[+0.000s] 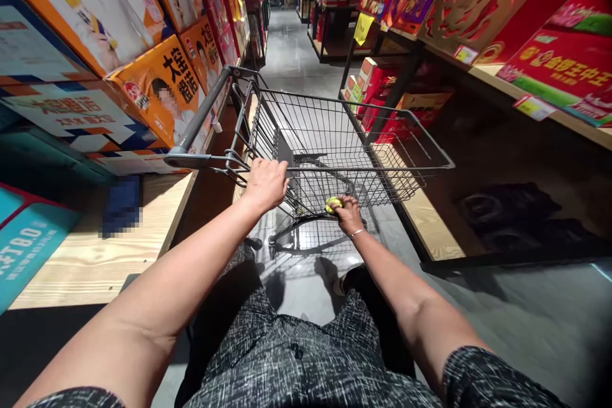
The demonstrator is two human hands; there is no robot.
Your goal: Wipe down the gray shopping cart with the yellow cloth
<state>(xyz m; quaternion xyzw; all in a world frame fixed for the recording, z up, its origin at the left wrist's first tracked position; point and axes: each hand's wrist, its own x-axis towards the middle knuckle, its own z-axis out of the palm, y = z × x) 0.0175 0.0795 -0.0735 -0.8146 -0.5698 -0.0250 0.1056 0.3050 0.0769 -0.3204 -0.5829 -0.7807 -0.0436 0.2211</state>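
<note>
Now left grip (pixel 268 183) clasps the cart (pixel 284 150), right grip (pixel 350 213) something yellow (pixel 333 205).

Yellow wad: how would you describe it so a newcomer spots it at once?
Find the grey cart mid-picture, then its side nearest the person. There the right hand holds the yellow wad by the wire basket. Unlike the flat yellow sign farther off to the right, it is small, bunched and held.
</note>
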